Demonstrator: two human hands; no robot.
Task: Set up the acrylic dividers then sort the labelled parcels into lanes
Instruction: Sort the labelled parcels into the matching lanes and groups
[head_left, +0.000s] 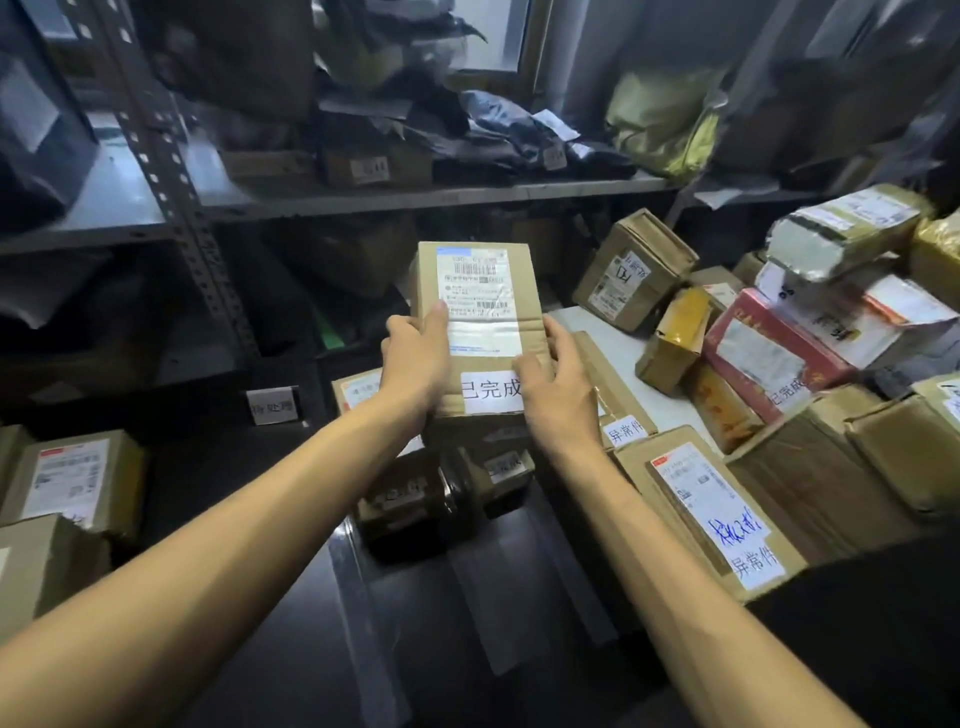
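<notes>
The held parcel (478, 312), a brown carton, is at the centre of the frame, raised between both hands, with its long axis running away from the person, up the frame. The left hand (415, 358) grips the left edge, thumb laid on the top face beside the shipping label (475, 288). The right hand (558, 384) clasps the near right corner, thumb on top. Neither hand is clearly nearer, so both share the load. Directly beneath the carton, on the dark surface (467, 691), lies a low pile of parcels (447, 493) whose slips are too blurred to read, so the likely move is straight down onto that pile. Clear strips (353, 597) on the surface may be the acrylic dividers, though that cannot be told. The white slip (491, 392) on the carton's near end reads 已完成. A small sign (274, 405) at centre left reads 待处理. Slips on two parcels at lower right (626, 431) (753, 564) read 异常件, one under illegible blue handwriting. The red carton (769, 348) at right shows a slip ending 完成. The shipping label carries barcodes, but its print is too small to read.
</notes>
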